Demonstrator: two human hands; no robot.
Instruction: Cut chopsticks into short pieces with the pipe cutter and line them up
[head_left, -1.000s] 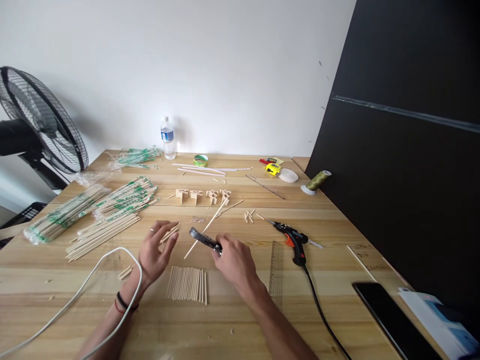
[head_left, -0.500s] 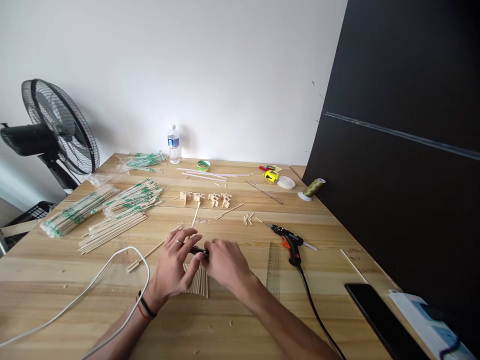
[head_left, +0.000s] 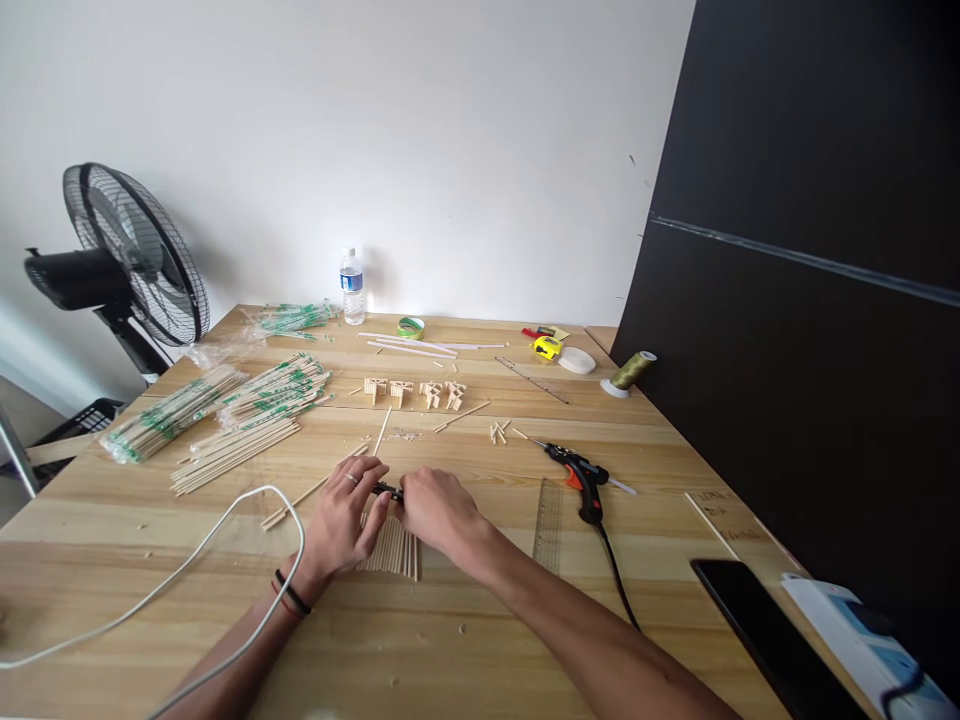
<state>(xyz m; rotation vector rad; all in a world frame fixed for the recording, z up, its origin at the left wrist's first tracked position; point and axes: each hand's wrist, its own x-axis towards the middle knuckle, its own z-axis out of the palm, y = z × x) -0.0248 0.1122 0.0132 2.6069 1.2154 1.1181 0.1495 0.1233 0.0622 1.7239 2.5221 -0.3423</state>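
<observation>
My right hand [head_left: 439, 508] is closed around a small black hand tool [head_left: 388, 491], whose kind is mostly hidden by my fingers. My left hand [head_left: 346, 515] has its fingers curled at the tool's other end, where a thin wooden stick [head_left: 382, 432] runs out away from me. The fingers cover the near end of that stick. Just below the hands lies a row of short cut sticks [head_left: 390, 552], side by side on the wooden table [head_left: 450, 670]. Further off stand several small stick assemblies [head_left: 401, 391].
At right lie a hot glue gun [head_left: 581, 478], a clear ruler [head_left: 547, 528], a phone [head_left: 772, 630] and a power strip [head_left: 862, 640]. Bundled sticks [head_left: 176, 412] lie left. A white cable [head_left: 217, 540] loops over my left forearm. A bottle [head_left: 351, 288] stands at the back.
The camera view has shifted slightly. Both hands sit a little further up and left in the picture, still together at the black tool, and the stick's visible end has shifted left.
</observation>
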